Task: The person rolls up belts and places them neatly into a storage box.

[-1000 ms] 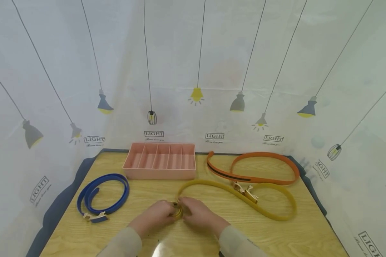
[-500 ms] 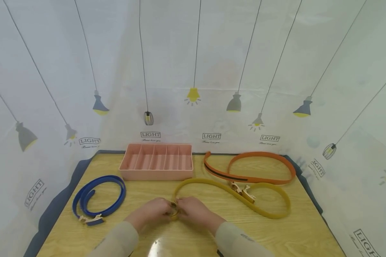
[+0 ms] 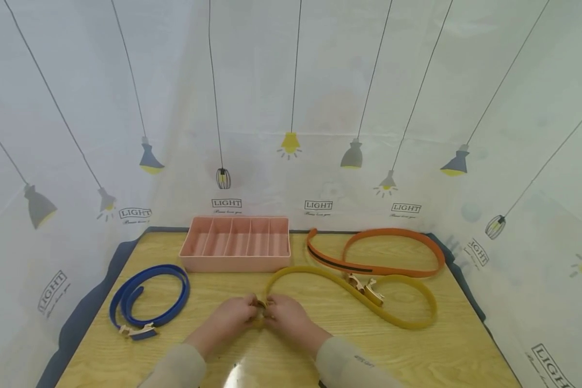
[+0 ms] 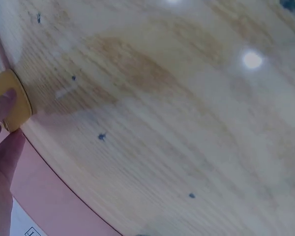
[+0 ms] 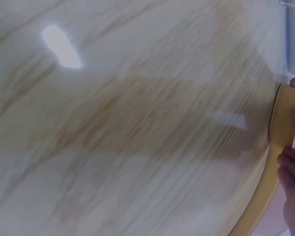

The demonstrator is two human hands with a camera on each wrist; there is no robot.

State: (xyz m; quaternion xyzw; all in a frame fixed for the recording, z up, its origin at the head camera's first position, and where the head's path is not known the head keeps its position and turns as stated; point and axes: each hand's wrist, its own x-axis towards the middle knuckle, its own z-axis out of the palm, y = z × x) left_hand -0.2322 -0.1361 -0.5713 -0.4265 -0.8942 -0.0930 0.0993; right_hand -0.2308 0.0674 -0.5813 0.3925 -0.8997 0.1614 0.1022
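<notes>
Both hands hold a small coil rolled at one end of a yellow belt, near the middle of the table. My left hand pinches the coil from its left side; in the left wrist view the thumb lies on the coil's yellow band. From the other side, my right hand grips it, fingertips close to the left ones. Fingers hide much of the roll in the head view. The rest of the strap runs in an arc to the right, loops round and ends at a gold buckle.
A pink tray with several compartments stands at the back of the wooden table. The blue belt lies loosely coiled at left. At the back right lies an orange belt, its buckle close to the yellow one.
The fingers have shifted around the coil while both hands keep hold of it. The head view has swung slightly, so the table's contents appear a little further left.
</notes>
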